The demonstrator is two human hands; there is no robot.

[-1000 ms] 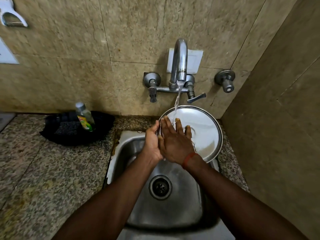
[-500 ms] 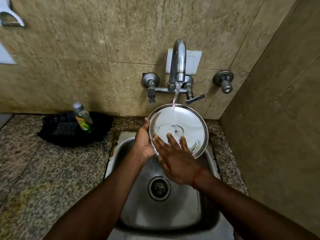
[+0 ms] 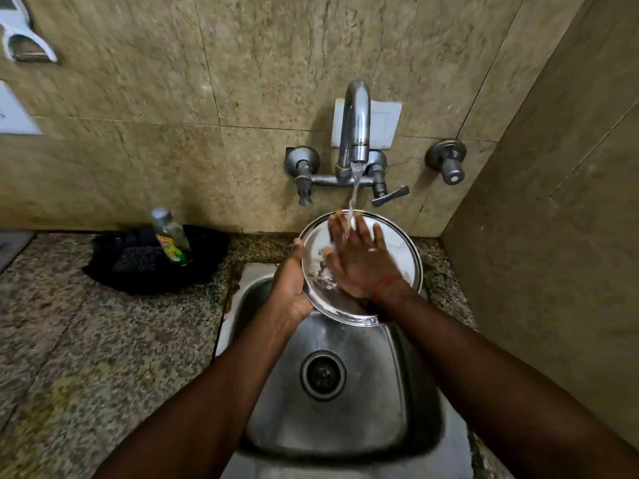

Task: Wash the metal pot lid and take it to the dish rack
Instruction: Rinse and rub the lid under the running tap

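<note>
The round metal pot lid [image 3: 401, 252] is tilted over the back of the steel sink [image 3: 397, 392], under running water from the wall faucet [image 3: 356, 133]. My left hand [image 3: 290, 285] grips the lid's left rim, thumb on the front edge. My right hand [image 3: 359, 257] lies flat on the lid's face with fingers spread and straight, and the stream falls on its fingers. Much of the lid's middle is hidden by that hand.
A dish soap bottle [image 3: 171, 236] stands in a black holder [image 3: 121, 264] on the granite counter [image 3: 86, 357] left of the sink. A tiled wall closes in on the right. A second tap [image 3: 447, 160] sticks out of the back wall. No dish rack is in view.
My right hand slid up from the lid's lower edge onto its middle and upper face, into the water stream. The lid stayed under the faucet in my left hand.
</note>
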